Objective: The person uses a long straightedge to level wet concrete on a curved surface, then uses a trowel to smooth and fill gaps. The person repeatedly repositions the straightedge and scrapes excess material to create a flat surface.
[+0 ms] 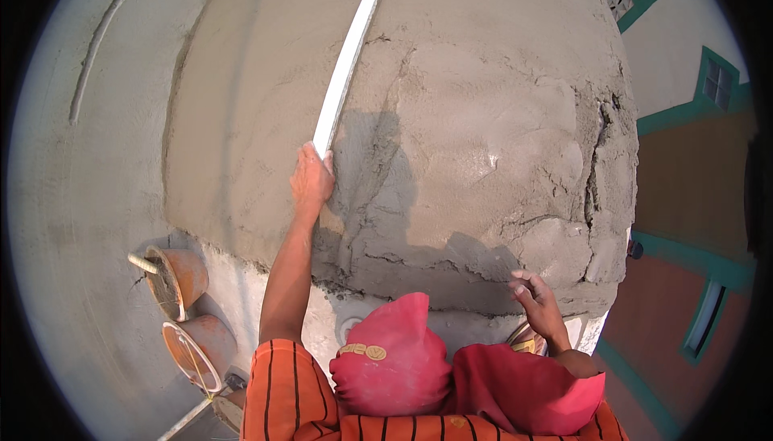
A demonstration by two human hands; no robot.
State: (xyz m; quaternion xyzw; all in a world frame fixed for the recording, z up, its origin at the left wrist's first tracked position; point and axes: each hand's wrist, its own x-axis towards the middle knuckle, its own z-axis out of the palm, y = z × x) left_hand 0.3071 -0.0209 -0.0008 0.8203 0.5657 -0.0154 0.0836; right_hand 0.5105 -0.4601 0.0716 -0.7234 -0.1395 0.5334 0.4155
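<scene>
Red headwear is filling the near middle of the view, with an orange striped sleeve showing to its left. Beyond it, a long white bar is lying along the wet grey mortar, slanting from the left hand toward the far edge, where it is running out of view. The left hand is closing around the bar's near end; the right hand is hovering well to the right, fingers loosely curled and seemingly holding nothing. Whether it is touching the mortar is hard to tell.

The bar is looking stiff and probably fairly light for its length, though a grip at one end is likely leaving the far part hard to steer. Damp mortar may be making its sides slick and dragging at it. A second hold farther along would be giving better balance. The mortar itself is appearing soft and easily marked, with cracks showing on the right. Two orange buckets are standing at near left.
</scene>
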